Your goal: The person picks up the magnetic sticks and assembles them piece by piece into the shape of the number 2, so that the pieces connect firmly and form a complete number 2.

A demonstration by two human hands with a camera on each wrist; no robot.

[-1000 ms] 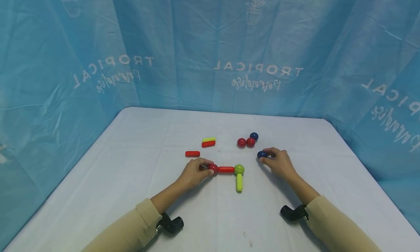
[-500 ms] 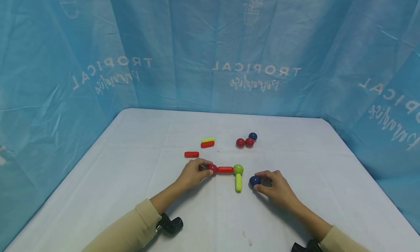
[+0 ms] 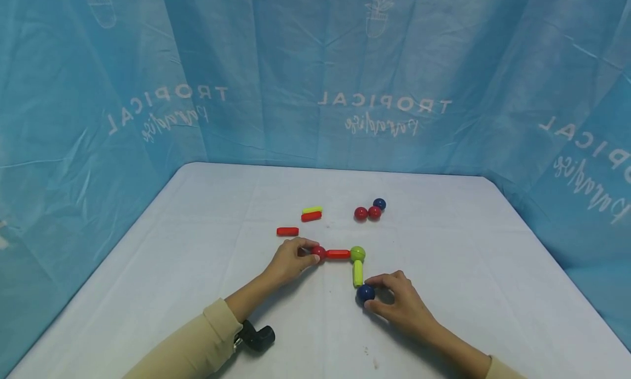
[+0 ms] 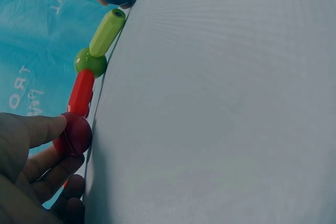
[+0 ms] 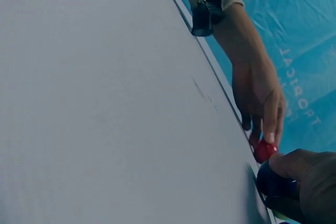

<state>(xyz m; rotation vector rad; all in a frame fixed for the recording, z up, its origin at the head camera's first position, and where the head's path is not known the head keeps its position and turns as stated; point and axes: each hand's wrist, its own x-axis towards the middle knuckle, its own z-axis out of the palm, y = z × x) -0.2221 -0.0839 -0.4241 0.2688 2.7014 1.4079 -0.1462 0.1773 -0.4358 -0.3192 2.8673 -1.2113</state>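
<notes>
My left hand [image 3: 290, 262] pinches a red ball [image 4: 76, 134] between thumb and fingers at the left end of a joined piece. From that ball a red rod [image 3: 338, 254] runs right to a green ball [image 3: 357, 253]. A yellow-green rod [image 3: 357, 274] comes off the green ball toward me, its near end showing a small hole in the left wrist view. My right hand [image 3: 401, 305] pinches a dark blue ball [image 3: 366, 293] by its sides, right at the near end of the yellow-green rod. In the right wrist view the thumb covers part of the blue ball.
Farther back on the white table [image 3: 222, 204] lie two red balls [image 3: 361, 213] and another blue ball [image 3: 379, 204], close together. A yellow rod [image 3: 312, 210] and a red rod [image 3: 311, 217] lie side by side, with one more red rod [image 3: 287, 231] nearer my left hand.
My right hand has brought the blue ball left and toward me, from the right of the green ball to the yellow-green rod's near end. The left hand has stayed on the red ball.
</notes>
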